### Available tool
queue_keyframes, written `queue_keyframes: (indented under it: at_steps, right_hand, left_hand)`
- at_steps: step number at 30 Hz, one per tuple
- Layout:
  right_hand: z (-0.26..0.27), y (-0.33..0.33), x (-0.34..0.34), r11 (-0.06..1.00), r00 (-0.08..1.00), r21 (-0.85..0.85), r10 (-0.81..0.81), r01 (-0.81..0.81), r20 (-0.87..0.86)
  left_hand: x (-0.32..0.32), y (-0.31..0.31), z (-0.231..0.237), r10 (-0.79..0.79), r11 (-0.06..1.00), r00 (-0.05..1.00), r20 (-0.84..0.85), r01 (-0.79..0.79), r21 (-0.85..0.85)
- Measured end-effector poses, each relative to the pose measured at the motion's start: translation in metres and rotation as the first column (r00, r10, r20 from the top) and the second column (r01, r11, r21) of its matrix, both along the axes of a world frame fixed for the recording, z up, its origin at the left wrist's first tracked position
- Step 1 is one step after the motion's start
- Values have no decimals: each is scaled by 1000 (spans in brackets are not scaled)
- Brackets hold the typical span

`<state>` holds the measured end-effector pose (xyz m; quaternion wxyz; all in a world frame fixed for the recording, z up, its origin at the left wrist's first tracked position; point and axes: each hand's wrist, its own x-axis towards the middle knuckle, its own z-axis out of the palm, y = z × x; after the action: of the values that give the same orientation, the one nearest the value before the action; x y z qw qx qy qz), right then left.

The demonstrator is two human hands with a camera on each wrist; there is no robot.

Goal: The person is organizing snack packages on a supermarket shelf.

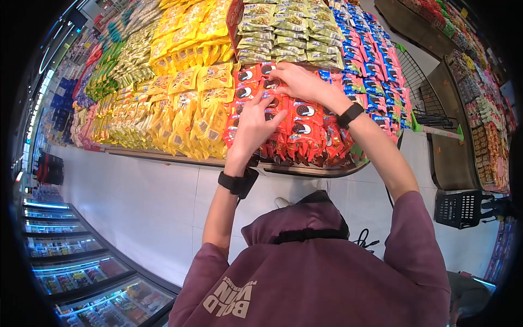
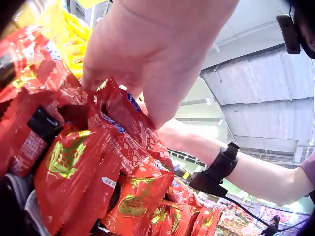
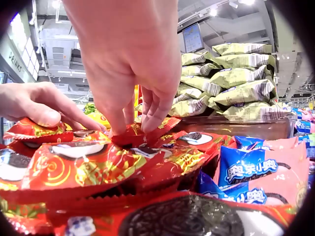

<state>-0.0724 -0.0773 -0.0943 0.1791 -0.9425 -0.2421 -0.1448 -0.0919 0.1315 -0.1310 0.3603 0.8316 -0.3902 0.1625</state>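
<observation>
Red packets of chocolate sandwich cookies (image 1: 303,111) lie in rows at the front of the display, under both hands. My right hand (image 1: 299,84) reaches down at the back of these rows. In the right wrist view its thumb and fingers pinch the top of a red cookie packet (image 3: 156,129). My left hand (image 1: 256,126) lies over the packets just left of it, fingers spread, the thumb apart. Seen from the left wrist, that thumb comes down beside an upturned red packet (image 2: 123,105); the fingertips are hidden behind the packets.
Yellow snack bags (image 1: 190,117) fill the display to the left, green bags (image 1: 289,32) are stacked behind, and blue-and-pink packets (image 1: 376,82) stand to the right. A wire cart (image 1: 430,98) is beyond the right corner. A black basket (image 1: 458,209) is at far right.
</observation>
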Motion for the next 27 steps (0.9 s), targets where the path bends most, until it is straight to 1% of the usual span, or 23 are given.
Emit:
queue_keyframes:
  at_steps: [1,3,4,6,7,8,10,11,14,15,18,19,21,22,24,26,27]
  right_hand:
    - [-1,0,-1,1000,1000,0,-8,8,-13]
    - [0,-1,-5,1000,999,0,-28,28,-40]
    - [1,-2,-8,998,997,23,-64,65,-31]
    - [16,1,-24,988,991,70,-134,135,-19]
    - [21,2,-32,990,985,91,-116,104,131]
    - [28,4,-44,977,988,148,-155,151,15]
    - [38,9,-70,935,953,243,-204,258,-224]
    - [33,12,-81,906,951,328,-195,268,-239]
    - [17,24,-103,840,847,320,-265,438,-461]
    - [10,27,-105,826,845,340,-269,449,-461]
    - [-2,37,-107,752,818,417,-275,510,-505]
    - [-9,37,-105,756,826,420,-276,502,-491]
    - [-2,44,-107,678,799,494,-240,545,-552]
    - [1,47,-108,636,785,526,-218,565,-579]
    - [-1,49,-108,598,798,583,-174,551,-577]
    - [-6,52,-108,553,818,645,-125,528,-562]
    - [-4,54,-109,523,811,658,-118,542,-574]
  left_hand:
    - [-1,0,-1,0,1000,1000,0,0,-1]
    - [-6,-2,5,22,998,998,-60,-25,-50]
    - [-9,-3,9,34,996,995,-91,-40,-74]
    - [-9,5,14,90,991,995,-50,-94,-91]
    - [-9,10,17,118,988,993,-29,-120,-100]
    - [-10,17,21,134,987,984,-122,-144,-78]
    - [-11,33,27,170,982,937,-304,-186,-25]
    - [-8,37,19,174,977,962,-209,-196,-87]
    - [-10,40,28,168,979,892,-420,-200,-33]
    - [-11,38,30,170,982,880,-443,-191,-4]
    - [-5,35,23,147,989,926,-347,-146,28]
    - [-4,34,22,141,990,925,-352,-140,27]
    - [-5,34,24,127,992,923,-364,-126,26]
    - [-6,33,26,109,993,915,-389,-121,-6]
    - [-8,32,27,73,991,896,-438,-117,-73]
    - [-7,32,26,82,988,907,-414,-128,-86]
    - [-6,32,26,89,986,912,-400,-137,-94]
